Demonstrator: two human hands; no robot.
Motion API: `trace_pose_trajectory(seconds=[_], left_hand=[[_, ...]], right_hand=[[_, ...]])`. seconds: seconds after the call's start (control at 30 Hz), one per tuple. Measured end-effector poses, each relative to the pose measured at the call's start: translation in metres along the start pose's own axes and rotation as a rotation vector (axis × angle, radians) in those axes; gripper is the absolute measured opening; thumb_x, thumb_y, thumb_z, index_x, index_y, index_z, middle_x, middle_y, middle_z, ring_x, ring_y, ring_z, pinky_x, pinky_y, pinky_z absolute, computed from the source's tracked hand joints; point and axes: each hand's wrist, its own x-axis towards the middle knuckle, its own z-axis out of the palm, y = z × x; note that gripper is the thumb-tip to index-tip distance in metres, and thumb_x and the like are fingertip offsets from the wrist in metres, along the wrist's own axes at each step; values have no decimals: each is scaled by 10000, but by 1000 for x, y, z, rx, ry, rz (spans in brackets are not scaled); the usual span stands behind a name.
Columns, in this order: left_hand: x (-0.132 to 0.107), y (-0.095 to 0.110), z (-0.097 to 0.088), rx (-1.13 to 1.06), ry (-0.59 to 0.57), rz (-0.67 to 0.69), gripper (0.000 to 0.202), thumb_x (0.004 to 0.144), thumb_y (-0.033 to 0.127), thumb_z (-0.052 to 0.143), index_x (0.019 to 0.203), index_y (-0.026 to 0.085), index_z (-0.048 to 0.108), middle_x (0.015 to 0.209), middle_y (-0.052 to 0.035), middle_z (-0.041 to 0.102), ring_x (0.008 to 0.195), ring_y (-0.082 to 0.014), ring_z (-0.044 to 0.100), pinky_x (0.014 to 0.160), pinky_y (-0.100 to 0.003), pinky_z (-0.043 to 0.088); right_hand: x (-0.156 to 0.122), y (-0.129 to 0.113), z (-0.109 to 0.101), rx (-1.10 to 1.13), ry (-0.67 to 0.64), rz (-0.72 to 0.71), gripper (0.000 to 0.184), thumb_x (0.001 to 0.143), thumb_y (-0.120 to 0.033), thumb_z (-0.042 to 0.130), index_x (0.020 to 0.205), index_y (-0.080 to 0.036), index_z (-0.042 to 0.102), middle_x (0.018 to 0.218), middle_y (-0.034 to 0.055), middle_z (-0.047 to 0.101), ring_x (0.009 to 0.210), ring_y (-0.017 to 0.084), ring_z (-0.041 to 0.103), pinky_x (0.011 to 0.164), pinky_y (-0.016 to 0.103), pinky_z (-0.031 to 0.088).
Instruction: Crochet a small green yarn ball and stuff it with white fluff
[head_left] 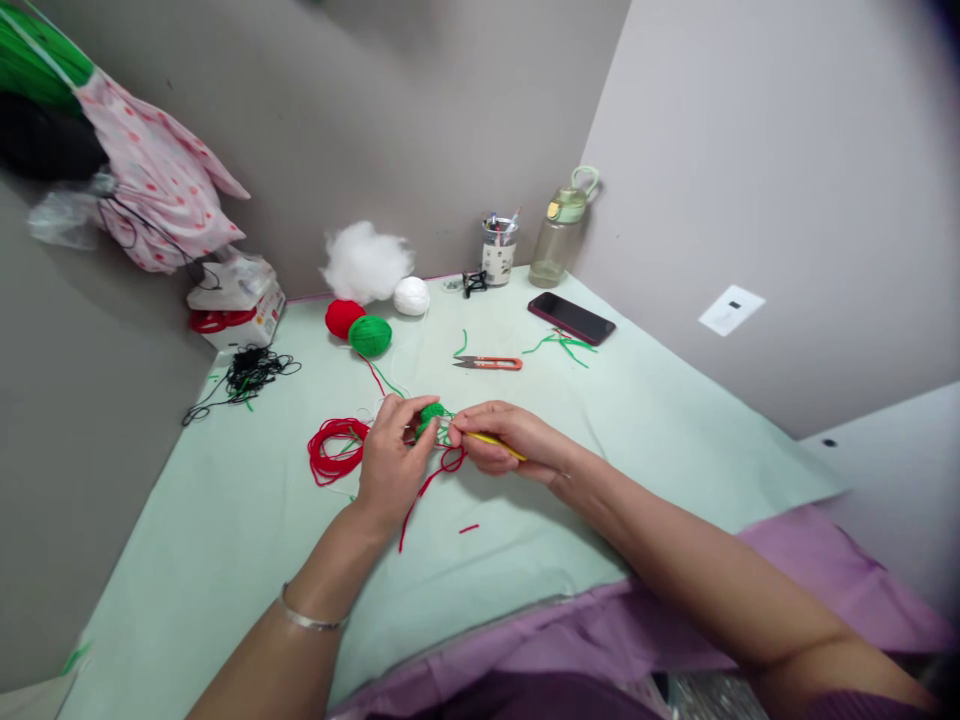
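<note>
My left hand (394, 455) pinches a small green crochet piece (432, 412) between thumb and fingers. In my right hand (502, 438) is a crochet hook with a yellow handle (495, 444), its tip at the piece. Loose green and white strands show between the hands, and a red yarn tail (420, 495) hangs down from there onto the table. Just left of my left hand lies a loose coil of red yarn (330, 455). Beyond the hands sit a green yarn ball (370, 336), a red yarn ball (345, 318) and a white yarn ball (412, 296).
Orange thread snips (491, 363) lie beyond my right hand. Farther back are white stuffing (367, 262), a pen cup (498, 255), a bottle (555, 245) and a phone (571, 317). Tangled black yarn (255, 372) and a box (259, 318) are at the left edge.
</note>
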Motion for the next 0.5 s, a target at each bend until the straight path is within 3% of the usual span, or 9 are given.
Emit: trace_pose_trajectory(seconds=[0.07,0.17,0.33,0.43,0.5], left_hand=[[0,1,0,-5,-9,-3,210,902,271,634,1075,214,740,912,-25,579,815,-172,604,705,-287,533],[0,4,0,-17,-39,-28,187,932,310,607,1014,204,737,898,-32,617,813,-181,621,710,-296,518],[3,7,-1,-73,-103,-105,194,929,318,571,949,188,714,880,-28,668,691,-163,648,672,-293,532],[5,7,-1,-99,-113,-137,169,894,306,580,909,192,703,867,-26,694,655,-160,645,650,-287,532],[5,8,-1,-115,-107,-150,164,879,305,579,895,197,701,857,-26,706,664,-167,649,661,-290,534]], right_hand=[[0,0,1,9,-8,11,204,900,-303,564,788,-142,621,379,-117,361,335,50,159,380,208,143],[-4,1,7,-135,58,-96,216,934,-306,523,806,-157,611,392,-109,371,362,68,202,410,222,170],[-10,9,21,-874,299,-375,287,1011,-275,456,746,-187,524,590,-53,443,537,98,345,562,246,266],[-9,16,25,-1216,351,-396,226,1015,-197,433,816,-190,540,630,-47,416,554,114,296,590,277,225],[-8,18,27,-1311,367,-376,175,998,-175,448,854,-186,547,628,-50,388,553,121,260,591,292,201]])
